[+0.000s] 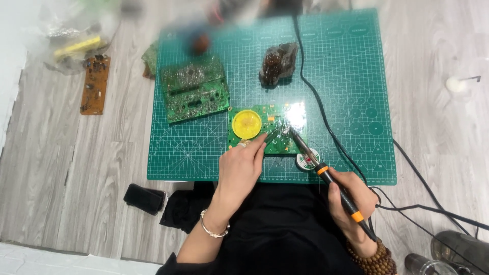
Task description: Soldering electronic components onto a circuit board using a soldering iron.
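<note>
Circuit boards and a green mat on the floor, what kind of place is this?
Probably a home electronics repair spot set up on a wooden floor. A green cutting mat holds circuit boards, and the right hand holds a soldering iron over a small green board.

Matt green rubbery cutting mat (356,61) on pale, wood-grain laminate floor (66,153). Glossy green fibreglass circuit board (285,145) at 12 o'clock of the soldering iron's (333,186) black-and-orange plastic handle; metal tip shiny.
</note>
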